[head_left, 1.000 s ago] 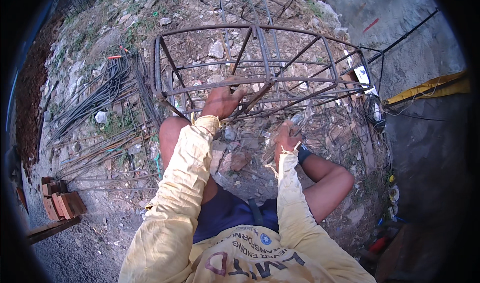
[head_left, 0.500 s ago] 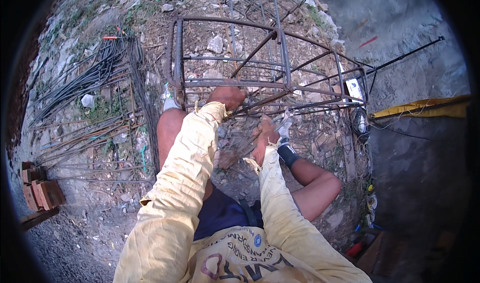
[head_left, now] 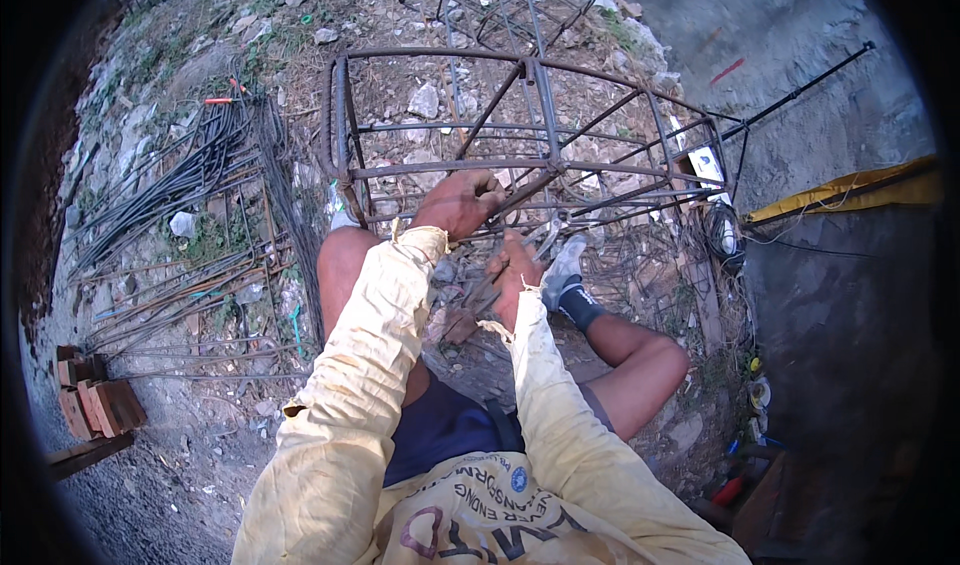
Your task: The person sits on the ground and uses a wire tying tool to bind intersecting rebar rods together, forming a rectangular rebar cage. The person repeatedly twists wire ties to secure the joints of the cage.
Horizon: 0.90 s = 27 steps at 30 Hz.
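A cage of brown steel bars (head_left: 450, 167) lies across the ground in front of my knees, its square hoops joined by long bars. My left hand (head_left: 458, 205) is closed at the near lower bars, left of a joint; what its fingers hold, if anything, is hidden. Just below and to the right, my right hand (head_left: 516, 270) wraps around a metal hand tool (head_left: 545, 237) that looks like pincers. The tool's shiny end points up toward the near bars, close to my left hand. Its handles are partly covered by my fingers.
Bundles of dark rods (head_left: 205, 155) lie at the left, with red bricks (head_left: 105, 405) below them. Another bar cage (head_left: 510, 10) lies beyond. At the right are a yellow strip (head_left: 840, 193), coiled cable (head_left: 722, 237) and a black pole (head_left: 810, 90). My bent legs frame the work.
The view has shifted a little, and the cage now appears farther left. My left hand has come closer to the bar joint. My right hand still holds the tool below it.
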Each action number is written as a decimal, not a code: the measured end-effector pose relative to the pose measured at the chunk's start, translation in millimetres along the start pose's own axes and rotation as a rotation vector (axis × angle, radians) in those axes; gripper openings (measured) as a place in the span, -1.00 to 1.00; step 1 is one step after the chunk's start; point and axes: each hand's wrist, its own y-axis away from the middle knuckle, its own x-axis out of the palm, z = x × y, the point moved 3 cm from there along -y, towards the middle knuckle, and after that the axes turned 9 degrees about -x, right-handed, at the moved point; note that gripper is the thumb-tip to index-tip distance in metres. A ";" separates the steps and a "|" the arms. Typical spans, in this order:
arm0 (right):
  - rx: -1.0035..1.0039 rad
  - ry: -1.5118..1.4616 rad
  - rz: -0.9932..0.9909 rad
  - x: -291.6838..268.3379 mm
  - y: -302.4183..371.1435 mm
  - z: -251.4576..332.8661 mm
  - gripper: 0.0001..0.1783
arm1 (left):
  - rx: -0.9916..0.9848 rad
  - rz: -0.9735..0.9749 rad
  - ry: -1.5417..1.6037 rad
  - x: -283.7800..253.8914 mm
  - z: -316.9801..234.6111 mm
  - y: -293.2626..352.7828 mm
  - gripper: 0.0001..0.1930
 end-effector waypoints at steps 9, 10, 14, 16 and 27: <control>0.011 -0.128 0.047 13.2 10.2 6.0 -0.67 | -0.019 -0.256 -0.173 -3.0 -10.8 36.5 -0.72; 0.041 -0.156 0.063 13.2 9.3 6.5 -0.68 | 0.016 -0.275 -0.186 -2.1 -11.6 41.6 -0.72; 0.194 -0.135 0.122 12.5 9.6 32.4 -0.68 | 0.130 -0.324 -0.176 23.8 -10.9 60.8 -0.78; 0.210 -0.119 0.140 10.1 5.9 38.4 -0.69 | 0.219 -0.398 -0.104 36.1 -8.8 65.9 -0.79; -0.142 0.254 0.315 0.5 3.7 27.5 -0.66 | 0.321 -0.312 -0.265 46.4 -10.5 74.0 -0.62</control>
